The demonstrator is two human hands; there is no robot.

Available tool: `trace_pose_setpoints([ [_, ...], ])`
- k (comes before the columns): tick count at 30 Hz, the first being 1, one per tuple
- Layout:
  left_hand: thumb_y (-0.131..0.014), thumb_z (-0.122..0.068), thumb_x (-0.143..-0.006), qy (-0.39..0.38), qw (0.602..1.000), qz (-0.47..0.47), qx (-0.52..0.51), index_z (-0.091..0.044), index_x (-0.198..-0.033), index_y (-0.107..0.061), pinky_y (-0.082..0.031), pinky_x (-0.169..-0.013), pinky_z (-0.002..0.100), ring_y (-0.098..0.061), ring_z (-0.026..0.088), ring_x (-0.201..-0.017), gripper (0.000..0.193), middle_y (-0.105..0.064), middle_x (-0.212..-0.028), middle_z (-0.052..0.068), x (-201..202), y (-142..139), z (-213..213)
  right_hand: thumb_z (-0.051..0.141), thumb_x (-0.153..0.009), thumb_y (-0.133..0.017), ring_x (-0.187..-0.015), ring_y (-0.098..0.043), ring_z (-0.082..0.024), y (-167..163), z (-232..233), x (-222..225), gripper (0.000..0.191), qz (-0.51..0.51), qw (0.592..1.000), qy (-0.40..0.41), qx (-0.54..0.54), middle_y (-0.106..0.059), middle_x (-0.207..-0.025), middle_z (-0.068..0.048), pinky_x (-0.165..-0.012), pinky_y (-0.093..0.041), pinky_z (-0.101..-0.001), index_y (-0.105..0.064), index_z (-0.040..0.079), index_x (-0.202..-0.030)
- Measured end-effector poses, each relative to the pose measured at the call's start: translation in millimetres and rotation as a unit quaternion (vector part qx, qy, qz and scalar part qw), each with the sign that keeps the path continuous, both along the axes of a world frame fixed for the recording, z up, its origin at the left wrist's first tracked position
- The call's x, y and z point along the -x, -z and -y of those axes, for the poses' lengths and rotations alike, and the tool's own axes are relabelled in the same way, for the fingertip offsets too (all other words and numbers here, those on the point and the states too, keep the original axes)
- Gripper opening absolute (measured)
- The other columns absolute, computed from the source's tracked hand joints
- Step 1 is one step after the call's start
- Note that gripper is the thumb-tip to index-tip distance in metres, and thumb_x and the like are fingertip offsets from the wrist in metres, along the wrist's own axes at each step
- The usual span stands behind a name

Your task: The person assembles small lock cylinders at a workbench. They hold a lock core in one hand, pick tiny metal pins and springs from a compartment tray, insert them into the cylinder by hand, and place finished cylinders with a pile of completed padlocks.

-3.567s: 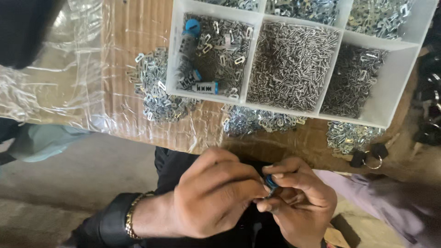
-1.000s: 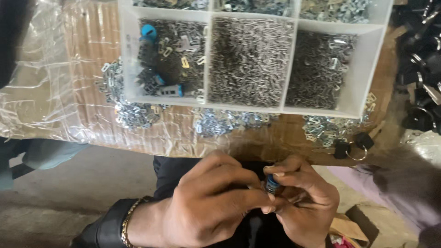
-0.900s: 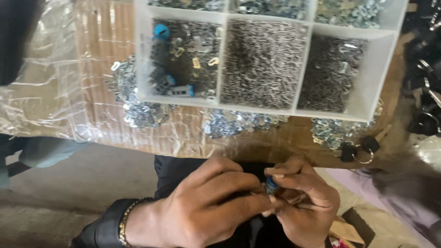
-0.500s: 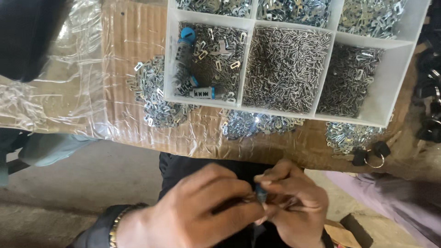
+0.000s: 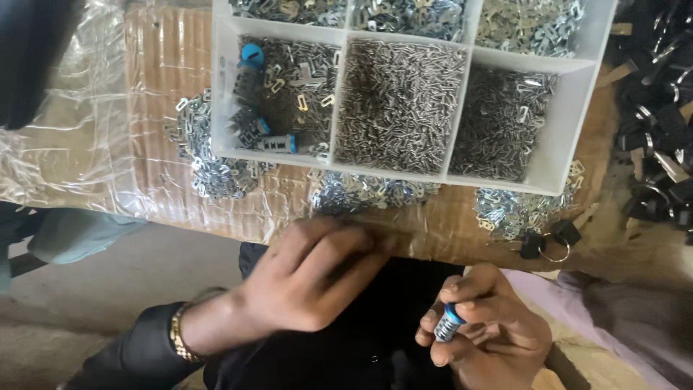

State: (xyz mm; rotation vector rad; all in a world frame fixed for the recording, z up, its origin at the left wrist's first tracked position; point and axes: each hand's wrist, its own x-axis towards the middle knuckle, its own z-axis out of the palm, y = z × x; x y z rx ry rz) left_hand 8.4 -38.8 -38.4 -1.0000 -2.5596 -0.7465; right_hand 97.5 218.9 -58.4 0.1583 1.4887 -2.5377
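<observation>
Cardboard under clear crinkled plastic film makes the work surface (image 5: pixel 155 123), and a white plastic compartment tray (image 5: pixel 570 126) sits on it toward the far side. The tray's middle compartment holds a dense heap of small grey metal pins (image 5: pixel 397 105); the compartment to its left holds mixed bits and a few dark cylinders with blue ends (image 5: pixel 249 61) (one lies flat near the tray's front wall). Loose piles of shiny stamped metal clips (image 5: pixel 209 162) spill out along the tray's left and front edges, right against its wall. To the tray's right lies a tangle of black parts with metal rings (image 5: pixel 657 130), partly cut off by the picture's edge — too jumbled to tell apart.

Below the tray's front edge, the left hand (image 5: pixel 310 278) is blurred, fingers stretched toward the cardboard's near rim; whether it pinches anything cannot be told. A gold-coloured bracelet (image 5: pixel 180 336) circles its wrist above a dark sleeve. Well apart from it, lower and nearer the tray's right end, the right hand (image 5: pixel 491 332) is curled tightly around a small metal cylinder with a blue cap (image 5: pixel 449 323), thumb and forefinger clamped near the cap — its lower end is hidden in the palm.
</observation>
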Motion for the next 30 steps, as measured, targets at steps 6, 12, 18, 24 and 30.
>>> trace_pose_setpoints([
  [6,-0.081,-0.026,-0.088,-0.053,0.998,0.021,0.0,-0.009,-0.116,-0.077,-0.058,-0.079,0.036,-0.064,0.026,-0.097,0.033,-0.067,-0.107,0.008,0.0,-17.4,-10.4,-0.008,-0.084,-0.086,-0.092,-0.073,-0.023,8.3,1.2,2.1,0.046,-0.013,1.0,0.005,0.007,-0.063,-0.121,-0.019,-0.078,-0.07,-0.0382,-0.072,0.003,-0.127],
  [12,-0.079,-0.013,-0.077,0.018,0.998,0.041,-0.035,-0.005,-0.11,-0.075,-0.059,-0.079,0.036,-0.069,0.029,-0.096,0.034,-0.073,-0.106,0.011,8.0,-21.2,0.5,-0.009,-0.086,-0.088,-0.094,-0.075,-0.023,-4.4,8.9,9.5,0.041,-0.042,0.999,-0.004,-0.016,-0.064,-0.121,-0.019,-0.075,-0.072,-0.0344,-0.072,0.001,-0.123],
  [18,-0.087,-0.006,-0.08,0.018,0.931,0.199,-0.306,-0.005,-0.101,-0.072,-0.058,-0.076,0.032,-0.069,0.02,-0.087,0.026,-0.074,-0.094,0.007,-21.7,-13.9,-4.2,-0.007,-0.079,-0.088,-0.09,-0.075,-0.025,-0.8,29.7,7.2,0.04,0.038,0.996,0.037,-0.075,-0.063,-0.121,-0.025,-0.071,-0.067,-0.0294,-0.07,-0.006,-0.115],
  [24,-0.085,-0.007,-0.083,0.045,0.961,0.175,-0.211,-0.005,-0.103,-0.074,-0.057,-0.08,0.036,-0.067,0.022,-0.091,0.023,-0.071,-0.098,0.009,-14.7,-31.1,-3.0,-0.003,-0.085,-0.085,-0.079,-0.074,-0.019,7.4,30.9,-1.7,0.031,0.003,0.995,0.038,-0.089,-0.064,-0.118,-0.022,-0.067,-0.065,-0.0263,-0.074,-0.007,-0.113],
  [30,-0.085,-0.012,-0.081,0.015,0.739,0.602,-0.302,-0.013,-0.11,-0.075,-0.053,-0.068,0.03,-0.064,0.015,-0.082,0.031,-0.057,-0.097,0.004,-26.4,-26.0,-22.5,0.006,-0.082,-0.09,-0.078,-0.065,-0.016,21.9,-14.1,-1.0,0.033,-0.067,0.993,-0.073,-0.068,-0.068,-0.108,-0.019,-0.068,-0.052,-0.0229,-0.076,-0.004,-0.111],
])
